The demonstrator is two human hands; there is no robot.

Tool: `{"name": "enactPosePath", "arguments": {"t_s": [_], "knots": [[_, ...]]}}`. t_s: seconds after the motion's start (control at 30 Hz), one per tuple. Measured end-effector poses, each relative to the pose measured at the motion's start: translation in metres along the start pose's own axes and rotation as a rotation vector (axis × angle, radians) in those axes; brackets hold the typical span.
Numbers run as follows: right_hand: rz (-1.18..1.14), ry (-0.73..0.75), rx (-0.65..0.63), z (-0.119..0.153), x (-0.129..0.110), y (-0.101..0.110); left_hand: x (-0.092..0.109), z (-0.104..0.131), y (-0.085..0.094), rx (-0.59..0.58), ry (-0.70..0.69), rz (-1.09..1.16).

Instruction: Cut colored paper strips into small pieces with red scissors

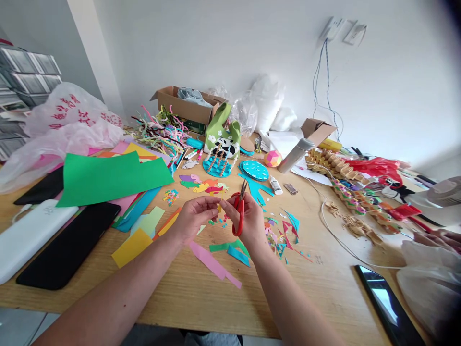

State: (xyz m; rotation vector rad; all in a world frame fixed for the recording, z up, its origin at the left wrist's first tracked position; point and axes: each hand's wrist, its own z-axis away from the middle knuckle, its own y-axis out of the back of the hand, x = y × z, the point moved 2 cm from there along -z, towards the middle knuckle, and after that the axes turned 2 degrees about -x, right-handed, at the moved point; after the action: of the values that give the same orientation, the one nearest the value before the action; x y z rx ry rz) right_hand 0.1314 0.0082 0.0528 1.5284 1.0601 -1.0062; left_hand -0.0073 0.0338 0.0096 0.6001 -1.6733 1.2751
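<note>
Red-handled scissors [239,216] are held in my right hand [252,218], their blades pointing up and away from me. The thumb and forefinger of that hand also meet a small yellow piece of paper [219,207]. My left hand [196,216] pinches the same yellow piece from the other side; its outline is mostly hidden by fingers. Just beyond my hands lie colourful paper fish cutouts [205,186]. A pink paper strip [212,262] and a blue paper scrap [238,255] rest on the table between my forearms.
A large green sheet [111,178] tops coloured paper at left, near a white power bank [32,235]. Paper scraps [288,230] are scattered at right. A glue bottle [275,185] and a grey flask [295,154] stand behind. A phone [389,305] lies front right, below a cable.
</note>
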Motion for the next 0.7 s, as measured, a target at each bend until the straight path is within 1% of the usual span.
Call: {"name": "enactPosePath", "arguments": {"t_s": [0.13,0.23,0.3,0.43,0.5,0.53,0.6,0.63,0.7], "knots": [[0.152,0.06,-0.119,0.01,0.006,0.006,0.005,-0.002,0.002,0.098,-0.034,0.046],[0.277,0.071,-0.203,0.018,0.017,0.009,0.009,-0.003,0.002,0.113,-0.054,0.044],[0.259,0.049,-0.232,0.021,0.021,0.01,0.01,-0.002,0.002,0.104,-0.066,0.022],[0.084,-0.035,-0.236,0.02,0.016,0.015,0.007,0.001,0.002,0.055,-0.061,-0.042],[0.081,-0.069,-0.259,0.019,0.009,0.023,0.005,0.002,0.001,0.016,-0.051,-0.089],[0.098,-0.083,-0.311,0.02,0.006,0.027,0.005,0.003,0.001,-0.01,-0.044,-0.114],[0.143,-0.157,-0.463,0.025,0.003,0.034,0.004,0.005,-0.001,-0.07,-0.029,-0.157],[0.174,-0.191,-0.505,0.028,0.003,0.038,0.003,0.006,-0.002,-0.101,-0.022,-0.175],[0.224,-0.254,-0.547,0.034,0.004,0.045,0.002,0.008,-0.006,-0.155,-0.001,-0.216]]}}
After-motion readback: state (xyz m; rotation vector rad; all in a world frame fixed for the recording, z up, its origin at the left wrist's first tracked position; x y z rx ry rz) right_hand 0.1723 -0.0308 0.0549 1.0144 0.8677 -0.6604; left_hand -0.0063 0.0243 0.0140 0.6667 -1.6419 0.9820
